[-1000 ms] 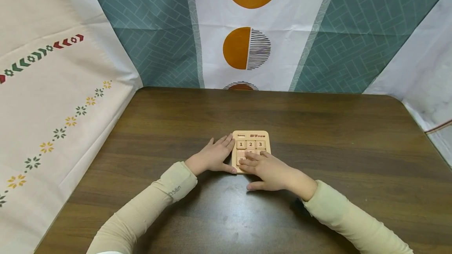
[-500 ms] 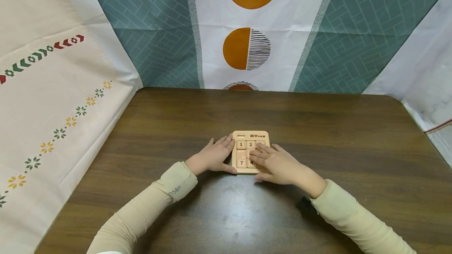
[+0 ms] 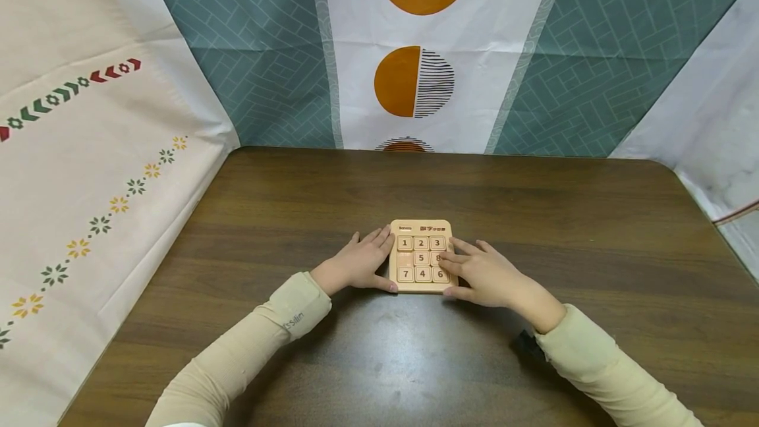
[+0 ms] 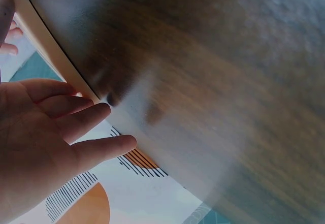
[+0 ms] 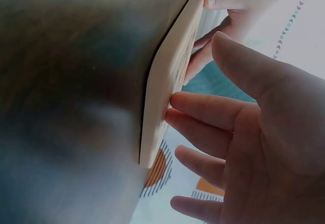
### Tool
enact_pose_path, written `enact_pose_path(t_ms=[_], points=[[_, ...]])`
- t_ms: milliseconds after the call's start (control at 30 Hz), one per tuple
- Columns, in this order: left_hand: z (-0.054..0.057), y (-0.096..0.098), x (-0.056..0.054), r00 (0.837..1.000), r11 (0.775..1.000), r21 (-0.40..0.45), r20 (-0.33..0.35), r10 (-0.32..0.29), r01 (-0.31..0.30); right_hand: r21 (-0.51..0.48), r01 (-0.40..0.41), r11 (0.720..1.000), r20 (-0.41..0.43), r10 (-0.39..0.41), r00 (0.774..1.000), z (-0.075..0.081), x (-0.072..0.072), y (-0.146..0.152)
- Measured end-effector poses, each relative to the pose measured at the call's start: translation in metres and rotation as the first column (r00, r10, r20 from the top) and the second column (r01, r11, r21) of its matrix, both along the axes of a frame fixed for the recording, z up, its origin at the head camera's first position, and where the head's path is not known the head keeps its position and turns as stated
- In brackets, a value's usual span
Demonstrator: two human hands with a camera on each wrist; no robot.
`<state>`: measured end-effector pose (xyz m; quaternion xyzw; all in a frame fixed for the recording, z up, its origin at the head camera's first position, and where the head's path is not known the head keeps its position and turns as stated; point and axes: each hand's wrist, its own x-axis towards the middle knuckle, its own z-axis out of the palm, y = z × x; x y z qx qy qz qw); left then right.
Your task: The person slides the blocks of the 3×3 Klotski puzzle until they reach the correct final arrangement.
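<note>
A wooden number slide puzzle lies flat on the table. Its tiles read 1, 2, 3 on top, a gap then 5 and 8 in the middle, and 7, 4, 6 below. My left hand rests along the puzzle's left edge, fingers extended and thumb by the lower left corner. On the right side, my right hand touches the 8 tile with a fingertip, its other fingers spread and fairly straight. From the right wrist view, two fingertips of the right hand meet the puzzle's top face.
The brown wooden table runs back to a teal and white patterned cloth. A cream cloth with flower prints hangs at the left, and a whitish cloth at the right.
My right hand has drawn back rightward from over the lower left tiles, uncovering the 4, 5, 6 and 7. The 7 tile has slid slightly down into the corner. My left hand stays put.
</note>
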<state>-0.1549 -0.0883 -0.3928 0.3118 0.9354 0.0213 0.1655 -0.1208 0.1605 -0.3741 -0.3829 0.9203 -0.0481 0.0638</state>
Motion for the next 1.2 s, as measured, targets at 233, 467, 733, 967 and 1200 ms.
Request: enact_pose_path(t_ms=[233, 467, 733, 967, 1200], points=[[0.0, 0.001, -0.001, 1.0, 1.0, -0.006, 0.002, 0.001, -0.001, -0.001, -0.003, 1.0, 0.014, 0.003, 1.0, 0.002, 0.002, -0.009], [0.001, 0.001, 0.0, 1.0, 1.0, -0.012, 0.005, 0.006, -0.006, 0.01, -0.002, 1.0, 0.022, 0.002, 1.0, 0.001, 0.001, -0.014], [0.002, 0.002, 0.0, 1.0, 1.0, -0.018, 0.015, 0.009, -0.008, 0.015, -0.073, 0.997, 0.014, 0.073, 0.997, -0.001, -0.002, -0.029], [0.003, 0.002, 0.001, 1.0, 1.0, -0.012, 0.021, 0.013, -0.013, 0.02, -0.112, 0.994, 0.047, 0.111, 0.993, -0.004, -0.005, -0.048], [0.004, 0.001, 0.001, 1.0, 1.0, -0.008, 0.017, 0.012, -0.012, 0.015, -0.094, 0.995, 0.052, 0.093, 0.994, 0.0, -0.004, -0.044]])
